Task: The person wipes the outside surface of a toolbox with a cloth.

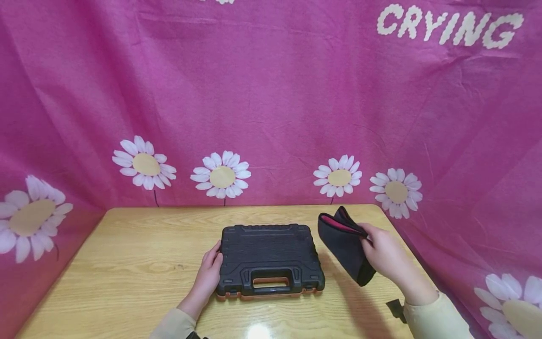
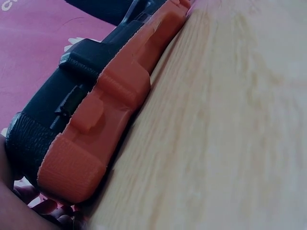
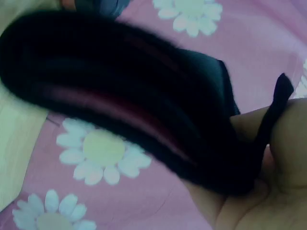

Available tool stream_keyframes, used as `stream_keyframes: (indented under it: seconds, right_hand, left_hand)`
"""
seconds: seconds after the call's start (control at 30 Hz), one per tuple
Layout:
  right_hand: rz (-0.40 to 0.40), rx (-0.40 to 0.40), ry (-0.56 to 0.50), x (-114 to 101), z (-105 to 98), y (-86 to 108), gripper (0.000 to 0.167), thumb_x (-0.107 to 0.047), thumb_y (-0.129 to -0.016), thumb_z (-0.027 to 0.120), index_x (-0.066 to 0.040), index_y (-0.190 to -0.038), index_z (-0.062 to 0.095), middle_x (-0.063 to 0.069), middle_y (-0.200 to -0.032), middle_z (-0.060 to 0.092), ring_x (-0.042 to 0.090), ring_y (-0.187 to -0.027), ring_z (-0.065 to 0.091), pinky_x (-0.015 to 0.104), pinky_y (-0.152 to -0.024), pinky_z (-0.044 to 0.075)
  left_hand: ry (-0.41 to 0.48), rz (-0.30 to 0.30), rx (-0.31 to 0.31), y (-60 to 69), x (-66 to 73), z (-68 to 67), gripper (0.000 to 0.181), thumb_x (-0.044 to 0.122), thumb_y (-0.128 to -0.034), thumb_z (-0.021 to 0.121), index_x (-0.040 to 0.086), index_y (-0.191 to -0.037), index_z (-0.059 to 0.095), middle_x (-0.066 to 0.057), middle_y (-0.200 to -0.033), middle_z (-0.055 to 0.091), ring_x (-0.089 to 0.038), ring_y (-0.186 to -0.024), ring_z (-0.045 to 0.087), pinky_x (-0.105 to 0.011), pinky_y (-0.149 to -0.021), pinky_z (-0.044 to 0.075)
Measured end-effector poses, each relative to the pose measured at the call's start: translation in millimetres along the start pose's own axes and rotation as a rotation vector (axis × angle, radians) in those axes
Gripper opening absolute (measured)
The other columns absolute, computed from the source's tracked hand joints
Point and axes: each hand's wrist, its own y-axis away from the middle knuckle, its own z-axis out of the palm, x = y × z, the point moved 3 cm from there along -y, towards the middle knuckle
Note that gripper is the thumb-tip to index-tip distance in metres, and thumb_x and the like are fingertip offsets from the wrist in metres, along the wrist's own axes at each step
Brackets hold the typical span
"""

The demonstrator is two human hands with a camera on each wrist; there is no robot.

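A black plastic carry case (image 1: 271,249) with an orange lower half lies flat on the table, its handle toward me. My left hand (image 1: 208,270) holds the case's left side; in the left wrist view its curled fingers (image 2: 45,206) reach around the end of the case. To the right of the case and above the table, my right hand (image 1: 387,252) pinches a folded black soft fabric piece (image 1: 343,245) with a pink-red inner side and dark edging. This fabric piece (image 3: 134,81) is blurred in the right wrist view, and its exact kind is unclear.
The light wooden table (image 1: 148,263) ends at a pink curtain (image 1: 271,103) with daisy prints at the back and both sides. A small dark flat piece (image 1: 396,309) shows beside the right sleeve (image 1: 436,315).
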Motion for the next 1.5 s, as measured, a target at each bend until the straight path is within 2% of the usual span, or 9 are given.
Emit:
stream_keyframes:
  seconds: [0.13, 0.23, 0.37, 0.5, 0.63, 0.87, 1.17, 1.37, 1.5]
  right_hand:
    - [0.038, 0.031, 0.075, 20, -12, -9.4, 0.030, 0.003, -0.090, 0.059, 0.011, -0.119, 0.066, 0.030, -0.100, 0.072, 0.042, -0.086, 0.071, 0.060, -0.079, 0.057]
    - [0.073, 0.037, 0.111, 36, -14, -16.9, 0.032, 0.004, -0.088, 0.056, 0.013, -0.118, 0.065, 0.033, -0.100, 0.071, 0.049, -0.089, 0.070, 0.063, -0.080, 0.055]
    - [0.087, 0.049, 0.141, 55, -2, -23.7, 0.029, 0.005, -0.087, 0.053, 0.013, -0.112, 0.064, 0.033, -0.094, 0.070, 0.049, -0.082, 0.069, 0.064, -0.075, 0.055]
    - [0.083, 0.048, 0.176, 63, 20, -23.8, 0.025, 0.006, -0.087, 0.054, 0.014, -0.108, 0.064, 0.031, -0.090, 0.070, 0.045, -0.077, 0.070, 0.062, -0.073, 0.057]
    - [0.077, 0.026, 0.178, 58, 40, -21.0, 0.023, 0.008, -0.085, 0.057, 0.014, -0.105, 0.065, 0.028, -0.086, 0.071, 0.039, -0.074, 0.069, 0.059, -0.072, 0.058]
    - [0.026, -0.017, 0.191, 42, 65, -18.1, 0.016, 0.009, -0.083, 0.059, 0.011, -0.098, 0.066, 0.025, -0.082, 0.071, 0.038, -0.074, 0.070, 0.056, -0.070, 0.058]
    - [-0.024, -0.101, 0.242, 26, 94, -14.0, 0.023, 0.008, -0.087, 0.060, 0.014, -0.108, 0.066, 0.026, -0.089, 0.072, 0.039, -0.085, 0.073, 0.052, -0.077, 0.061]
    - [-0.016, -0.178, 0.248, 16, 113, -8.5, 0.020, 0.006, -0.093, 0.060, 0.012, -0.111, 0.066, 0.024, -0.086, 0.071, 0.034, -0.077, 0.072, 0.049, -0.068, 0.061]
    - [-0.022, -0.223, 0.295, 8, 123, -4.1, 0.022, 0.003, -0.097, 0.059, 0.013, -0.115, 0.066, 0.024, -0.083, 0.071, 0.034, -0.074, 0.072, 0.046, -0.063, 0.061]
  left_hand:
    - [0.002, 0.008, 0.003, 0.3, 0.4, 0.6, 0.053, 0.025, -0.1134, 0.034, 0.006, -0.163, 0.027, -0.026, -0.163, 0.029, -0.049, -0.153, 0.023, -0.065, -0.123, 0.021]
    - [0.000, 0.010, 0.007, 0.0, -0.1, 0.7, 0.053, 0.025, -0.1134, 0.034, 0.006, -0.163, 0.027, -0.026, -0.162, 0.029, -0.049, -0.153, 0.023, -0.065, -0.123, 0.021]
    - [0.009, 0.006, 0.007, -0.4, -1.4, 0.4, 0.054, 0.026, -0.1136, 0.033, 0.006, -0.163, 0.027, -0.026, -0.163, 0.029, -0.048, -0.153, 0.022, -0.065, -0.124, 0.020]
    - [0.015, 0.013, 0.007, 0.1, -2.2, 1.3, 0.053, 0.026, -0.1136, 0.034, 0.006, -0.163, 0.028, -0.026, -0.163, 0.029, -0.048, -0.153, 0.022, -0.065, -0.124, 0.020]
    - [0.015, 0.019, 0.011, 1.6, -3.3, 2.2, 0.053, 0.025, -0.1133, 0.035, 0.005, -0.162, 0.030, -0.026, -0.161, 0.031, -0.049, -0.152, 0.024, -0.065, -0.124, 0.021]
    - [0.012, 0.021, 0.020, 1.2, -4.2, 1.8, 0.053, 0.025, -0.1133, 0.035, 0.006, -0.162, 0.030, -0.027, -0.161, 0.031, -0.049, -0.152, 0.025, -0.065, -0.124, 0.021]
    - [0.008, 0.014, 0.023, 0.9, -2.0, 1.2, 0.053, 0.026, -0.1134, 0.034, 0.006, -0.162, 0.029, -0.027, -0.162, 0.030, -0.049, -0.153, 0.023, -0.064, -0.124, 0.021]
    - [0.015, 0.004, 0.021, 0.4, -3.0, 1.4, 0.053, 0.027, -0.1135, 0.034, 0.008, -0.163, 0.029, -0.026, -0.163, 0.029, -0.048, -0.153, 0.023, -0.065, -0.124, 0.020]
    - [0.021, 0.007, 0.019, -0.4, -4.0, 1.2, 0.053, 0.027, -0.1135, 0.034, 0.008, -0.163, 0.029, -0.026, -0.163, 0.029, -0.048, -0.153, 0.022, -0.065, -0.124, 0.020]
